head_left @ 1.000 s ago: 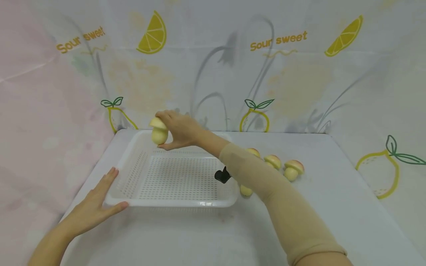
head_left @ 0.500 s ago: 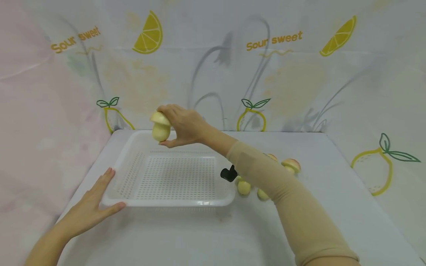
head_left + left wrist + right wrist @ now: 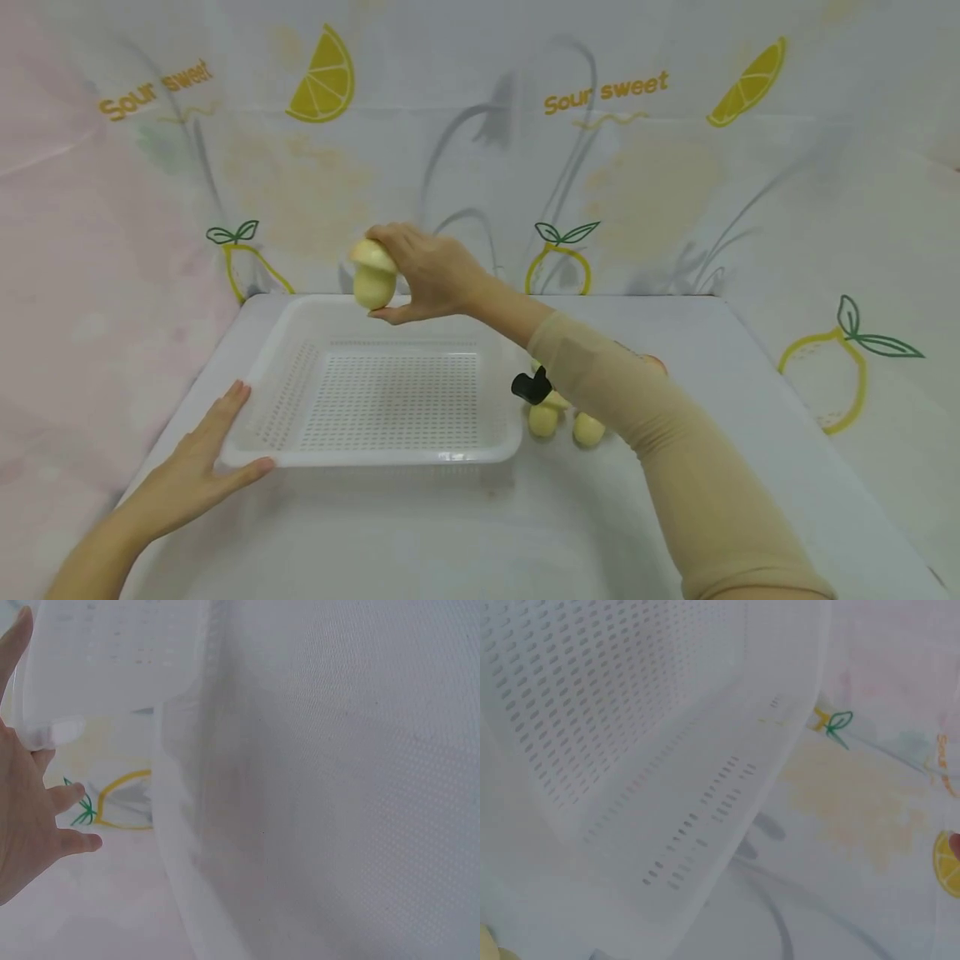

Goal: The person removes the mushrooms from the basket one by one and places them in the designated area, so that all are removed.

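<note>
My right hand (image 3: 431, 271) pinches a pale yellow mushroom (image 3: 373, 287) with a rounded cap, thumb under its stem and fingers over the cap. It is held upright in the air above the far rim of a white perforated plastic basket (image 3: 360, 457). The left hand (image 3: 191, 467) lies with spread fingers at the basket's near left corner, its thumb touching the front rim. In the left wrist view, that hand (image 3: 30, 802) shows beside the basket's corner (image 3: 112, 675). The right wrist view shows the basket's holed wall (image 3: 697, 802); the held mushroom is out of that view.
Right of the basket, several more mushrooms (image 3: 543, 419) lie on the white tabletop (image 3: 360, 533), partly covered by the right sleeve (image 3: 622, 400). A black device (image 3: 531, 387) sits at the right wrist. A lemon-printed cloth (image 3: 450, 150) hangs behind.
My right hand has lifted the mushroom a little and drawn it to the right. The head view has turned slightly right, while the left hand stays at the basket's corner.
</note>
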Motion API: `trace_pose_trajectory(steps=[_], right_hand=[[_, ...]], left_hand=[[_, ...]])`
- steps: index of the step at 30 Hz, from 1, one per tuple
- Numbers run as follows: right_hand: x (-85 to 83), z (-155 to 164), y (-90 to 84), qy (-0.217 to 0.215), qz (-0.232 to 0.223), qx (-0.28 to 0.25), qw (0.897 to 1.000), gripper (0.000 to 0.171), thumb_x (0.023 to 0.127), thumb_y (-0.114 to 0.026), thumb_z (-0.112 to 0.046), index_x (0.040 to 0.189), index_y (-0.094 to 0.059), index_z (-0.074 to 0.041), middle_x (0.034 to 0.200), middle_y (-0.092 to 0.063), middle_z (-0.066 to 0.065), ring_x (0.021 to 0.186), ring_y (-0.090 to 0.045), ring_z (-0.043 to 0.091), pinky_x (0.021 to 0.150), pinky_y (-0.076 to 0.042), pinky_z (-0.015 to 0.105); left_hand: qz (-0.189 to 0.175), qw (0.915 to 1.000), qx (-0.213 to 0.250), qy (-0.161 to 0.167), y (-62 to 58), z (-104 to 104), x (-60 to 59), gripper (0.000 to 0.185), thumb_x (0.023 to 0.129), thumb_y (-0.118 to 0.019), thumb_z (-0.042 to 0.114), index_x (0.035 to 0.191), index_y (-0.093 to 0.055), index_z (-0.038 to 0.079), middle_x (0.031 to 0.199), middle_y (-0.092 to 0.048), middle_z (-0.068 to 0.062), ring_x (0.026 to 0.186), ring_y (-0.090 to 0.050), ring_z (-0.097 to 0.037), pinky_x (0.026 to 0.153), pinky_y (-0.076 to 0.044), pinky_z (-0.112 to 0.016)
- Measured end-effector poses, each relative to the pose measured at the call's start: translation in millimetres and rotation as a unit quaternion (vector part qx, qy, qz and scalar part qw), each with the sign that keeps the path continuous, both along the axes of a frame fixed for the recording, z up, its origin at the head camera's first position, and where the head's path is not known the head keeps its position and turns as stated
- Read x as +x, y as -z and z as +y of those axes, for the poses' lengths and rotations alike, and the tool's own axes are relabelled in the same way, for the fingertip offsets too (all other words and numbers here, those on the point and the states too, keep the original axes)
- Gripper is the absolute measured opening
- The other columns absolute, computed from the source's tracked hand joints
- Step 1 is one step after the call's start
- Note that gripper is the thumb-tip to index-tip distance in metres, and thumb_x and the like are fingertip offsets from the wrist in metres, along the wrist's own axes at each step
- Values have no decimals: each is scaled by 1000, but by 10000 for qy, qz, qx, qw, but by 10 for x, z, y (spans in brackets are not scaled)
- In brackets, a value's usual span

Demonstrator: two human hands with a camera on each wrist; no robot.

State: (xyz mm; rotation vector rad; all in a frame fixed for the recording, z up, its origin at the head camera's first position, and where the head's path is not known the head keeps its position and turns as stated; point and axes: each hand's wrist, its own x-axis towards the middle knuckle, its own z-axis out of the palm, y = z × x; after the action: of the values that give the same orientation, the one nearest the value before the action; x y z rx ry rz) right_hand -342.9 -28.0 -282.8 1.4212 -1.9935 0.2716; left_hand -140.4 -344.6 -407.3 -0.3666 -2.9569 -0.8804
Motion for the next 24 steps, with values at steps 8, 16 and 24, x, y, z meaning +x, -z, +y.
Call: trace_pose_trajectory(steps=[8, 16, 24], right_hand=[[-16, 194, -24, 155, -44, -25, 9999, 87, 70, -69, -63, 126, -46, -1, 118, -59, 9, 100, -61, 19, 71, -55, 29], [-14, 434, -47, 333, -140, -42, 9993, 88, 69, -71, -62, 127, -46, -1, 121, -58, 9, 101, -61, 21, 75, -55, 32], [-24, 675, -65, 455, 12, -148, 9989, 88, 66, -74, -61, 125, -48, 0, 118, -58, 10, 100, -61, 21, 72, -56, 33]], left_hand=[[60, 10000, 23, 39, 4, 4, -12, 97, 90, -67, 33, 156, 2, 20, 161, 3, -11, 142, -2, -47, 103, 3, -72], [13, 10000, -42, 33, 14, 8, -21, 96, 91, -66, 33, 156, 3, 21, 161, 6, -6, 143, -2, -46, 103, 3, -72], [-31, 10000, -85, -40, 16, 7, -21, 96, 91, -66, 34, 156, 4, 22, 161, 5, -7, 141, -5, -50, 99, -2, -76]])
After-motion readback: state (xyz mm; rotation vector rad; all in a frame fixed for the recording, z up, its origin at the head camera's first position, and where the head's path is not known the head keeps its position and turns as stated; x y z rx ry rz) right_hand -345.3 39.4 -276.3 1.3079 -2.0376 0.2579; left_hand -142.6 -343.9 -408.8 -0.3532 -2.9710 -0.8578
